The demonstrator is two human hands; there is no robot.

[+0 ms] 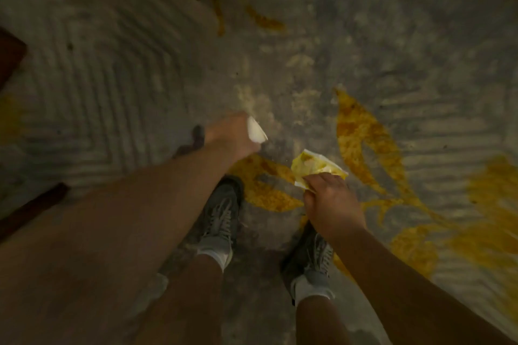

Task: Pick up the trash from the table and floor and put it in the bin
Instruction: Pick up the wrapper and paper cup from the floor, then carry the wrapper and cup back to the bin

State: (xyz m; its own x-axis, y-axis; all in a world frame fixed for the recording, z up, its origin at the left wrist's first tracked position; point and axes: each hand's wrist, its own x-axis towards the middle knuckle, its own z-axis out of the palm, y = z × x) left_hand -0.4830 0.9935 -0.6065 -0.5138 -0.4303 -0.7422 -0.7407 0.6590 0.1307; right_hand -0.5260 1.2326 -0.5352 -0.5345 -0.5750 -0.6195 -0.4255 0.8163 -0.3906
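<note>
I look straight down at a grey carpet with yellow leaf shapes. My left hand is stretched forward and closed around a white piece of trash, which sticks out past the fingers. My right hand grips a crumpled yellow and white wrapper by its near edge, a little above the carpet. The two hands are apart, the left one further forward. No bin is in view.
My two feet in grey sneakers stand on the carpet below the hands. Dark wooden furniture parts show at the left edge and lower left. A small dark object lies behind my left wrist.
</note>
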